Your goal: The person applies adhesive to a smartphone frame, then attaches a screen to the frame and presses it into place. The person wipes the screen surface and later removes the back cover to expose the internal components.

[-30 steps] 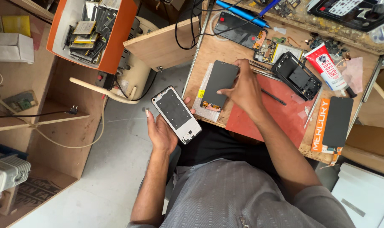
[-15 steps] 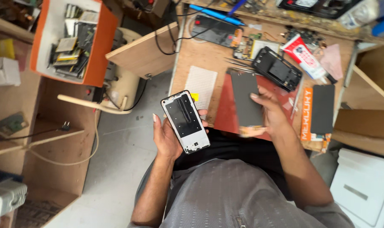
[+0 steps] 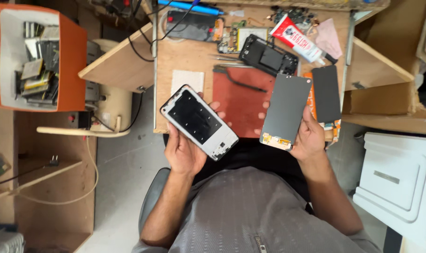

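Seen from above, the left hand (image 3: 184, 150) grasps a white phone frame (image 3: 199, 122), its long axis slanting from upper left to lower right. The right hand (image 3: 309, 136) grasps a dark screen panel (image 3: 285, 110), nearly upright, connector end toward the person. Both hover above the wooden tabletop (image 3: 189, 56) edge, over a red mat (image 3: 243, 100). Fingers are partly hidden behind both parts. A glue tube (image 3: 297, 40) lies farther back.

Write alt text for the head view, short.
Seen from above, a seated person holds a white phone frame in the left hand and a grey screen panel in the right hand, over a cluttered wooden workbench.
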